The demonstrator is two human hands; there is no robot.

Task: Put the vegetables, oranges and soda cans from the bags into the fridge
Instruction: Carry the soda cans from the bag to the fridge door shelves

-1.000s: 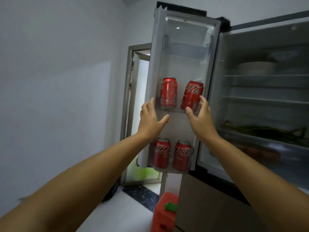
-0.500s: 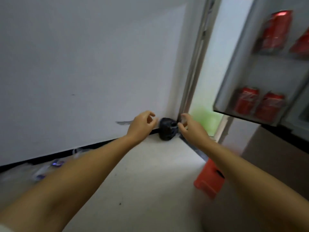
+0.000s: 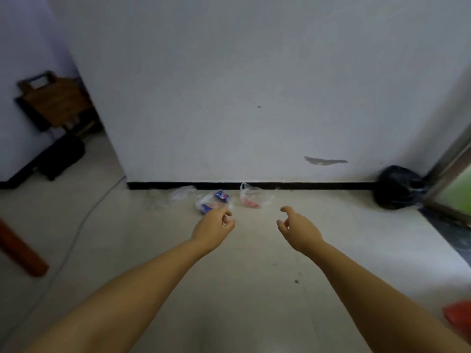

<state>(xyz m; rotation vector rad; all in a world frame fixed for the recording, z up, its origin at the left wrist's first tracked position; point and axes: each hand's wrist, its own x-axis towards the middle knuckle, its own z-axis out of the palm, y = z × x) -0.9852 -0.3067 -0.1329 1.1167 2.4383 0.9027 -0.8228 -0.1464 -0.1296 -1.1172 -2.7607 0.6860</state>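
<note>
Pepsi cans (image 3: pixel 221 196), blue ones inside a thin clear plastic bag (image 3: pixel 207 202), lie on the floor (image 3: pixel 254 263) against the black skirting at the foot of the white wall. Just to the right sits a second clear bag (image 3: pixel 252 197) with something red in it, too blurred to name; a crumpled, seemingly empty bag (image 3: pixel 175 194) lies to the left. The left hand (image 3: pixel 214 229) hovers near the can bag, fingers loosely curled and holding nothing. The right hand (image 3: pixel 298 229) hangs beside it, fingers apart and empty. The risk I see is the flimsy film: grabbed by one edge, it could tear or tip, letting cans roll away or get dented. A black rubbish bag (image 3: pixel 397 187) sits in the corner, well apart.
</note>
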